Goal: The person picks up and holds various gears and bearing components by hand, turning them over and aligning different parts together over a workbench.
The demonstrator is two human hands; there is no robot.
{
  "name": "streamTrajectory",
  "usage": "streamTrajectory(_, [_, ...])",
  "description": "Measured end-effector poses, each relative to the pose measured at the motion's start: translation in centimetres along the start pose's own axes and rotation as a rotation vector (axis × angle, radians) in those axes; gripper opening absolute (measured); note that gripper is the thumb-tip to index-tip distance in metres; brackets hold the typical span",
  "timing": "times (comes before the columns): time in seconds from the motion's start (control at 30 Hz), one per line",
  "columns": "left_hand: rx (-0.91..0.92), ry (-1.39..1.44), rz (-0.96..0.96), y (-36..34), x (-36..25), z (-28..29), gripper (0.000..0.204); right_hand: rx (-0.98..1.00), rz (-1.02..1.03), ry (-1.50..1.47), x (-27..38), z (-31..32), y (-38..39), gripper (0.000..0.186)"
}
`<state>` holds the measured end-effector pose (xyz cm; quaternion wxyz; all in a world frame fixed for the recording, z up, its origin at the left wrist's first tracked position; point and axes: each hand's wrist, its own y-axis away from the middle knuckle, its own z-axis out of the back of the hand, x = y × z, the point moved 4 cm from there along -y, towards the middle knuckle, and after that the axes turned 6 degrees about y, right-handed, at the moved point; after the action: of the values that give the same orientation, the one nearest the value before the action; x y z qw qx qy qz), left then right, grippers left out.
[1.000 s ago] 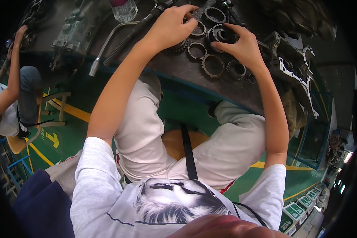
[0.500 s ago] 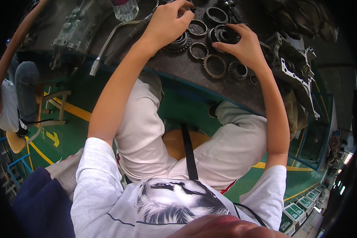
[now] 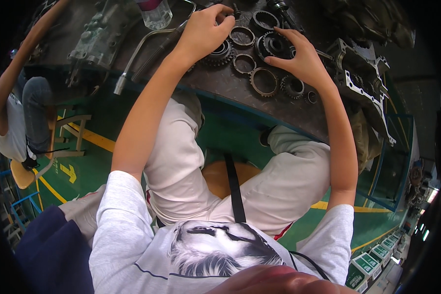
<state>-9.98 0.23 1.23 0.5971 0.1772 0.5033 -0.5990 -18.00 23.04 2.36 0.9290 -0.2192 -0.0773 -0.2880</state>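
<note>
My left hand [image 3: 206, 30] is at the far side of the dark metal bench, its fingers curled and thumb drawn in. Whatever it pinches by a small dark part is mostly hidden. Below its wrist lies a toothed gear [image 3: 220, 55]. My right hand [image 3: 301, 55] has thumb and forefinger spread on either side of a dark gear [image 3: 272, 44] resting on the bench, without closing round it. Between the hands lie metal synchronizer rings [image 3: 242, 36], [image 3: 244, 63], with a bronze-toned ring [image 3: 264, 82] nearer me and another ring [image 3: 266, 20] farther off.
A smaller gear [image 3: 292, 87] and a little ring [image 3: 311, 97] lie near the bench's front edge. A metal housing [image 3: 360, 73] stands right. Left are a long-handled wrench [image 3: 127, 73], a clear bottle [image 3: 157, 14] and a cast part [image 3: 90, 41]. Another person's arm [image 3: 27, 46] reaches in far left.
My right thumb and fingers have come slightly away from the dark gear, which stays on the bench. My left hand has shifted slightly left. The view has tilted a little.
</note>
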Motion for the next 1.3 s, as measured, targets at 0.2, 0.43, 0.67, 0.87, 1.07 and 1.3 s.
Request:
streamTrajectory(0.2, [-0.021, 0.011, -0.006, 0.1, 0.3, 0.2, 0.032, 0.078, -0.078, -0.111, 0.1, -0.1, -0.6, 0.073])
streamTrajectory(0.43, [-0.021, -0.01, 0.004, 0.2, 0.3, 0.5, 0.034, -0.001, -0.098, -0.055, 0.3, 0.5, -0.3, 0.069])
streamTrajectory(0.67, [-0.029, -0.016, -0.007, 0.3, 0.2, 0.5, 0.034, -0.025, -0.089, 0.031, 0.4, 0.4, -0.3, 0.066])
streamTrajectory(0.87, [-0.042, -0.008, -0.024, 0.2, 0.4, 0.5, 0.033, -0.044, -0.167, -0.031, 0.6, 0.7, -0.4, 0.064])
streamTrajectory(1.07, [-0.037, -0.041, -0.083, 0.2, 0.5, 0.6, 0.036, -0.066, -0.144, -0.02, 0.4, -0.1, -0.4, 0.066])
streamTrajectory(1.3, [-0.064, 0.064, 0.042, 0.3, -0.7, 0.7, 0.029, 0.008, -0.214, 0.021, 0.8, -0.4, -0.5, 0.08])
